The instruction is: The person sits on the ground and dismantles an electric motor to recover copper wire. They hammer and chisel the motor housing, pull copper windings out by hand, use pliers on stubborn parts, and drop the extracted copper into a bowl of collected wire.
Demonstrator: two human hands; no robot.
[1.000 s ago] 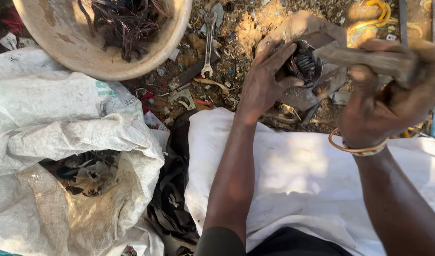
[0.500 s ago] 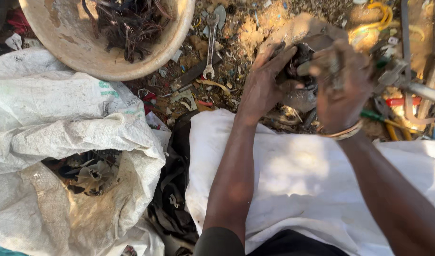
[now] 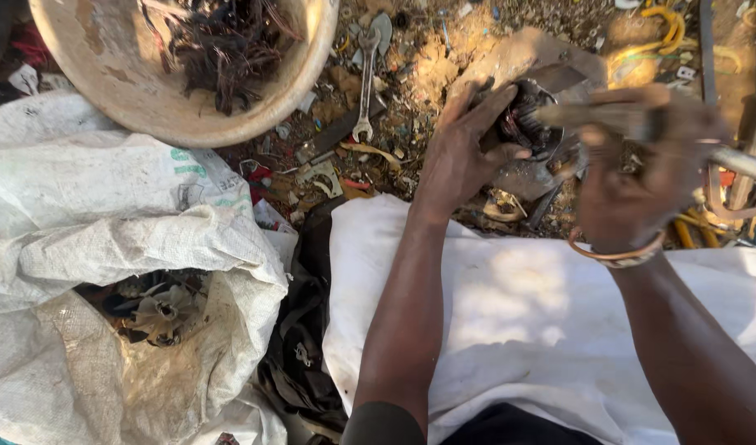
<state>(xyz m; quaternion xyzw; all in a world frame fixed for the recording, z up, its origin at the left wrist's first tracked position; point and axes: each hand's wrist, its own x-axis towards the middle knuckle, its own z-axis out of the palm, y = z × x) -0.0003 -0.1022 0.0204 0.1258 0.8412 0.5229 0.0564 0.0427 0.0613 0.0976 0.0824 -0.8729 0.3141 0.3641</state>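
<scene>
On the littered ground beyond the far edge of the white cloth (image 3: pixel 510 330), seen from the head view, a dark round motor part (image 3: pixel 522 124) is pinned against a flat stone (image 3: pixel 518 58) by the left hand (image 3: pixel 460 156), fingers curled shut around its near side. A long metal tool (image 3: pixel 609 119) is gripped in the closed right hand (image 3: pixel 633 181), its tip laid on the part's top; a bangle (image 3: pixel 617 251) is worn at that wrist. A wrench (image 3: pixel 366 82) is seen lying on the dirt, left of the part. A beige basin of tangled wire (image 3: pixel 221 49) sits at the top left, and an open woven sack (image 3: pixel 106 247) holding scrap lies at the left. For this prying step, the part would best be kept braced hard on the stone, fingers kept clear of the tool tip, and force applied in line with the shaft, so slipping is less likely.
</scene>
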